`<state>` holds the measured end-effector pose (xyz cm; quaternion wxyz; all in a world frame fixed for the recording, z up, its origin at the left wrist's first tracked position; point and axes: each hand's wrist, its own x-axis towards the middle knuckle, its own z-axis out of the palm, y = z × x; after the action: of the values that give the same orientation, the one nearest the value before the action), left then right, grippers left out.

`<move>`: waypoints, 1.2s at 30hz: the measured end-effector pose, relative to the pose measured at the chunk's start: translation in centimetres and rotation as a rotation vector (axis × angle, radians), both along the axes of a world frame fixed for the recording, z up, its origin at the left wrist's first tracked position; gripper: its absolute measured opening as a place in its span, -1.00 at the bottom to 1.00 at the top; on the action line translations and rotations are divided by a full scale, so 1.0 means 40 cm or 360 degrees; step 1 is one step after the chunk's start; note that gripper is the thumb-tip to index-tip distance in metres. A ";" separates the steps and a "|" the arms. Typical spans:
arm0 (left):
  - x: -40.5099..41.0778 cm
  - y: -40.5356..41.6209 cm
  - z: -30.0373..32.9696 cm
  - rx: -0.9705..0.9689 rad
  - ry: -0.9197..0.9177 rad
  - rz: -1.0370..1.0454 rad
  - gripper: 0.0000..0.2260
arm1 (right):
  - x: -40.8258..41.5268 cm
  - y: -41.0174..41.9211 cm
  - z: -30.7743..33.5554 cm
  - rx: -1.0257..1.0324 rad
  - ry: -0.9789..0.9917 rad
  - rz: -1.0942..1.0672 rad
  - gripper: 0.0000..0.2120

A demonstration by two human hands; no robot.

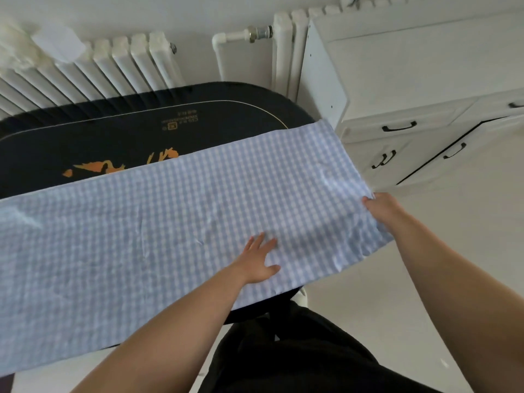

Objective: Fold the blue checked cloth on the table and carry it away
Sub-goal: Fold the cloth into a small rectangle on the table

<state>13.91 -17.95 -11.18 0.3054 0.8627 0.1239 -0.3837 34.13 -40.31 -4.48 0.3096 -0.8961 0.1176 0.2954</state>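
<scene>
The blue checked cloth (158, 228) lies as a long folded strip across the black table (119, 129), its right end hanging past the table's edge. My left hand (259, 259) rests flat on the cloth with fingers spread, near its right part. At the cloth's right edge my right hand (381, 209) grips the fabric, fingers curled round the edge and lifting it slightly off the table.
White radiators (119, 66) line the wall behind the table. A white cabinet with black handles (425, 109) stands to the right. Pale floor lies to the right of the table, and dark trousers show below my arms.
</scene>
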 end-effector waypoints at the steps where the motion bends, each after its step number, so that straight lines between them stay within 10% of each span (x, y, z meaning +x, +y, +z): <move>1: 0.017 -0.019 0.005 -0.0013 0.0016 0.0005 -0.31 | 0.019 -0.002 0.025 0.0038 -0.0014 0.0080 -0.67; 8: 0.028 -0.037 0.018 -0.0028 0.0036 0.0082 -0.34 | 0.064 0.153 0.134 0.0801 0.0702 0.0636 -0.27; 12: 0.015 0.018 0.088 -0.0851 0.0017 0.1318 -0.59 | -0.063 0.311 0.196 0.0722 0.0627 0.1136 -0.28; 17: -0.035 0.186 0.226 -0.1724 -0.0238 0.2221 -0.37 | -0.310 0.463 0.222 0.0519 0.0414 0.1781 -0.28; 20: -0.094 0.290 0.265 -0.1422 -0.0470 0.2305 -0.46 | -0.463 0.547 0.176 0.0493 0.0318 0.2121 -0.22; 23: -0.180 0.388 0.198 -0.0221 -0.0598 0.2138 -0.67 | -0.574 0.611 0.127 0.0589 0.0501 0.2219 -0.24; 29: -0.404 0.610 0.094 0.0539 -0.0652 0.1934 -0.68 | -0.553 0.688 -0.032 0.0430 -0.0002 0.1293 -0.65; 36: -0.530 0.786 -0.003 0.0227 -0.0352 0.2375 -0.68 | -0.519 0.638 -0.156 -0.0235 0.0141 -0.0146 -0.42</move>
<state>-7.27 13.50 -11.30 0.4382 0.6011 0.6679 0.0223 13.37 -14.79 -10.71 0.2505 -0.8962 0.1934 0.3108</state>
